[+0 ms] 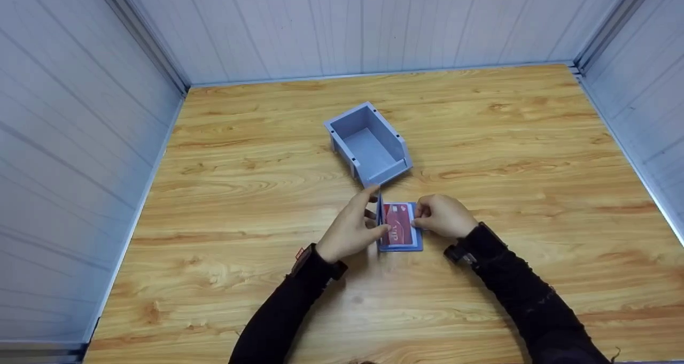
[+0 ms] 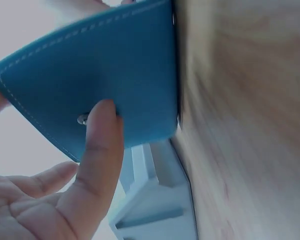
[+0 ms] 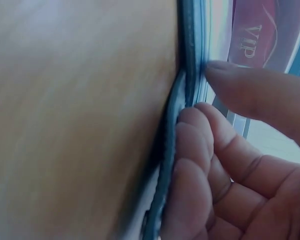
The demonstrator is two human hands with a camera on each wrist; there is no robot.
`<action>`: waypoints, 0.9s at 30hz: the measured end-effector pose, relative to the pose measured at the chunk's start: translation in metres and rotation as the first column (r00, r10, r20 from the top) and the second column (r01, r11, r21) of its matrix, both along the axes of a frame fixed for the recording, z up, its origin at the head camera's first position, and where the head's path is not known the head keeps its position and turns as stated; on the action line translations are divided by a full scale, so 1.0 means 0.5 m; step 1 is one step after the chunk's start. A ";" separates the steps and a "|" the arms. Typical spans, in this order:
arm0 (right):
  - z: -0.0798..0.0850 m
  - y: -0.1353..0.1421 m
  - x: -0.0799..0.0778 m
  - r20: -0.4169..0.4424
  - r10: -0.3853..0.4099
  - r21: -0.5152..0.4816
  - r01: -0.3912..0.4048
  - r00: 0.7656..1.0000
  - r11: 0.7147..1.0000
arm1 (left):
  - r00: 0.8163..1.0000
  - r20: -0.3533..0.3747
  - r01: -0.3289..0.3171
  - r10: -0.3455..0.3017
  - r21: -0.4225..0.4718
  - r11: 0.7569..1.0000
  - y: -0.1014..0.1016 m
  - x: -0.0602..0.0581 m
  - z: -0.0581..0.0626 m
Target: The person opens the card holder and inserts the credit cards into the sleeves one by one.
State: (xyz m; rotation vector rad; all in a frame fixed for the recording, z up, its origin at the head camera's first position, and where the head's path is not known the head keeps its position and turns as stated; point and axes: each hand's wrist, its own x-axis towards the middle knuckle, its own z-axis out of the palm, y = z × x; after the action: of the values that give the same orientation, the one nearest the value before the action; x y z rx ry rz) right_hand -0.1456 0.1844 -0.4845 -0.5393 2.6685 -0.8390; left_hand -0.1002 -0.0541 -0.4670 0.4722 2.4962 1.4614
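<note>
A blue card holder (image 1: 419,241) lies opened on the table, its left cover standing nearly upright. A red card (image 1: 399,226) marked "VIP" shows inside, in a clear sleeve. My left hand (image 1: 350,229) holds the raised cover between thumb and fingers. In the left wrist view one finger presses the stitched blue cover (image 2: 140,65) beside a metal snap (image 2: 82,119). My right hand (image 1: 448,215) pinches the right edge of the sleeves with thumb and forefinger. In the right wrist view its other fingers curl against a blue flap (image 3: 165,165).
A grey plastic bin (image 1: 374,147) stands just beyond the card holder, its low front facing it. The wood-grain table (image 1: 240,203) is enclosed by white panel walls (image 1: 331,27) at the back and both sides.
</note>
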 end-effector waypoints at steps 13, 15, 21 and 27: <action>-0.002 0.000 -0.004 -0.008 0.018 -0.012 -0.019 1.000 1.000 | 0.988 -0.101 0.102 -0.115 -0.128 0.986 0.028 0.008 -0.017; -0.002 -0.001 -0.004 0.000 0.017 -0.010 -0.017 1.000 1.000 | 0.987 -0.104 0.106 -0.123 -0.156 0.982 0.031 0.007 -0.019; -0.003 -0.001 -0.005 0.015 0.013 0.004 -0.013 1.000 1.000 | 0.984 -0.095 0.123 -0.148 -0.227 0.966 0.036 0.008 -0.023; -0.007 -0.002 -0.006 -0.019 0.028 0.010 -0.028 0.999 1.000 | 0.978 -0.098 0.142 -0.182 -0.320 0.937 0.035 0.009 -0.024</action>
State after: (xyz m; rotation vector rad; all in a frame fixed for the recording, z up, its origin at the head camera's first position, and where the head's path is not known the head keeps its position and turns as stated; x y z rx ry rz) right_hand -0.1483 0.1832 -0.4879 -0.5836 2.6746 -0.8171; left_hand -0.0957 -0.0364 -0.4792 0.7086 2.6460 0.9808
